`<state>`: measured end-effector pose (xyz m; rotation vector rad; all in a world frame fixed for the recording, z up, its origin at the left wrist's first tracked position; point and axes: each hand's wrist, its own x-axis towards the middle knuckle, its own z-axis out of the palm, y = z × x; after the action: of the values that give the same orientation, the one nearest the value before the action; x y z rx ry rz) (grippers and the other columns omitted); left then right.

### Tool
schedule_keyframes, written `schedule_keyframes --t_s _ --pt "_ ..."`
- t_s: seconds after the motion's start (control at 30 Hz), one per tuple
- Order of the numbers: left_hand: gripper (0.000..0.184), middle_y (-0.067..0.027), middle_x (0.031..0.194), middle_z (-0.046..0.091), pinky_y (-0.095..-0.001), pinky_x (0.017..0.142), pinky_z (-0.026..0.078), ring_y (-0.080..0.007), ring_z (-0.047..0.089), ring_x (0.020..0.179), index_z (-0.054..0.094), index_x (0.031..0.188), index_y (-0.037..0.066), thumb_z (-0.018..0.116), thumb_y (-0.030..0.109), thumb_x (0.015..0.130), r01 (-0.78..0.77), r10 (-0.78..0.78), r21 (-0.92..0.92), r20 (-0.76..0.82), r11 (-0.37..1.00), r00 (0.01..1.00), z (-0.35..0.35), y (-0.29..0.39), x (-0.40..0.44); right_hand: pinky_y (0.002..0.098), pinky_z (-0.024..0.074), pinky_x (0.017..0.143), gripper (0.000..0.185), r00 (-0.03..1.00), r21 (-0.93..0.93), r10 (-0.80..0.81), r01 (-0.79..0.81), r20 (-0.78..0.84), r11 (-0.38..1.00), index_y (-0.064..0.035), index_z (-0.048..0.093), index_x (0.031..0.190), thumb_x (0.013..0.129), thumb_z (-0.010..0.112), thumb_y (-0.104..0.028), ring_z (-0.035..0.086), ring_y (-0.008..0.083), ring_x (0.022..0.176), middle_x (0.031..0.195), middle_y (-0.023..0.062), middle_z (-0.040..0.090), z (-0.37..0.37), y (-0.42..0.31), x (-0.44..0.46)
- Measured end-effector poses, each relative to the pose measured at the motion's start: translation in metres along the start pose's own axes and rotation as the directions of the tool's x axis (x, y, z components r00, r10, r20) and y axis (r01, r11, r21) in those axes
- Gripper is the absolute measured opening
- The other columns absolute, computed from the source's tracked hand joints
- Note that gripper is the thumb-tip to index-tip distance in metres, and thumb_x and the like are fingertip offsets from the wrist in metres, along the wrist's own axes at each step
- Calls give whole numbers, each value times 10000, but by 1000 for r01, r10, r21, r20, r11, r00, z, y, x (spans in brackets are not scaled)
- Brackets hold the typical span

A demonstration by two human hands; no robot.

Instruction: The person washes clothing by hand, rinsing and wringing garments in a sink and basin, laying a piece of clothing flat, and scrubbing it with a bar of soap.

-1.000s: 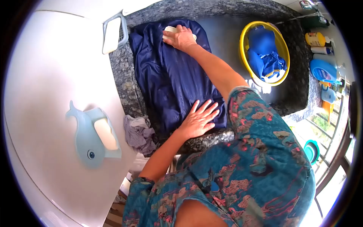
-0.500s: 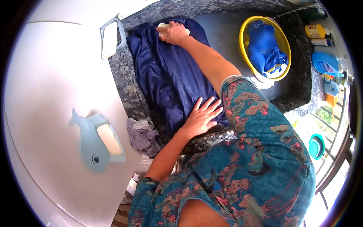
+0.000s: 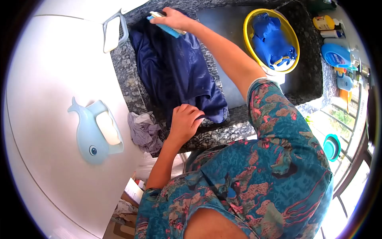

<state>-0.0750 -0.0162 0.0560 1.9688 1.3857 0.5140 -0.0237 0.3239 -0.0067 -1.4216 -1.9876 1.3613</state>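
Note:
A dark navy, shiny, wet-looking garment [image 3: 171, 75] lies spread on the granite washing slab. My right hand [image 3: 177, 19] grips a scrubbing brush [image 3: 170, 31] with a pale back and blue bristles at the garment's far end. The brush is tilted so that its bristles show; whether they touch the cloth I cannot tell. At the near edge, my left hand [image 3: 184, 121] has its fingers curled round a fold of the same garment. Left of that hand, a crumpled greyish-purple cloth [image 3: 144, 131] sits on the slab's corner.
Right of the slab, a yellow-rimmed basin [image 3: 297, 46] with blue clothes stands in the dark sink [image 3: 229, 47]. Bottles, among them a blue one [image 3: 336, 55], line the right ledge. A whale-shaped soap holder [image 3: 88, 135] and a grey soap dish [image 3: 124, 30] are at left.
My left hand has gone from lying flat with spread fingers to gripping the garment's near edge. My right hand has moved slightly away and left, tilting the brush. The garment's near edge has shifted and bunched.

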Motion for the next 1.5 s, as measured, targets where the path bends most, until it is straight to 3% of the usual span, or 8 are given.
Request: schedule_keyframes --t_s 0.43,0.77,0.9,1.0,1.23,1.3,1.4,1.5 --pt "925 -288 1523 178 -663 1092 79 -473 109 1420 301 1431 -59 606 570 827 444 -438 372 -106 815 893 56 -30 11 438 471 759 511 714 -449 -571 699 405 556 -370 527 1334 845 613 -489 555 274 904 1020 84 551 22 60 -243" --pt "897 -329 1516 122 -694 1069 94 -533 80 1400 288 1476 51 657 522 807 343 -356 382 -38 858 934 54 -26 7 447 504 798 424 965 -679 -190 16 -183 734 -423 516 1304 895 505 -535 590 328 943 1051 167 567 41 84 -42" --pt "854 -328 1514 122 -704 1061 93 -535 80 1400 311 1481 122 664 505 804 276 -308 355 35 893 951 50 -24 0 422 522 724 473 659 -509 -683 725 316 463 -300 539 1295 848 601 -440 572 260 873 1107 46 591 37 69 -182" --pt "860 -330 1515 115 -715 1052 93 -534 72 1401 312 1482 125 673 501 798 270 -306 344 53 899 950 49 -27 1 386 516 661 505 578 -650 -771 699 268 299 -317 508 1338 858 592 -449 558 255 912 1115 47 589 27 89 -135" --pt "854 -317 1529 91 -706 1061 86 -524 39 1412 316 1487 142 694 468 794 303 -330 297 45 905 943 48 -26 5 447 515 777 371 987 -674 -130 32 -96 738 -364 540 1250 904 516 -498 586 346 968 1115 174 540 38 87 -33" --pt "846 -314 1528 98 -704 1063 79 -522 43 1411 322 1482 142 687 479 797 307 -340 300 64 903 938 48 -26 4 384 515 557 376 714 -697 -691 552 112 458 -352 599 1178 815 665 -427 598 308 621 946 168 583 41 79 -112" --pt "840 -316 1524 106 -701 1065 67 -520 39 1413 328 1478 148 680 490 796 314 -366 313 121 896 923 48 -27 4 412 484 606 363 664 -275 -718 745 209 608 -342 622 1151 800 684 -413 598 312 750 914 143 559 52 86 -174" --pt "843 -319 1523 105 -701 1064 73 -518 37 1415 323 1482 155 683 484 793 314 -340 276 50 908 939 48 -27 6 425 454 723 445 708 -635 -662 633 245 442 -412 525 1320 884 565 -490 535 289 859 969 118 526 38 79 -100"
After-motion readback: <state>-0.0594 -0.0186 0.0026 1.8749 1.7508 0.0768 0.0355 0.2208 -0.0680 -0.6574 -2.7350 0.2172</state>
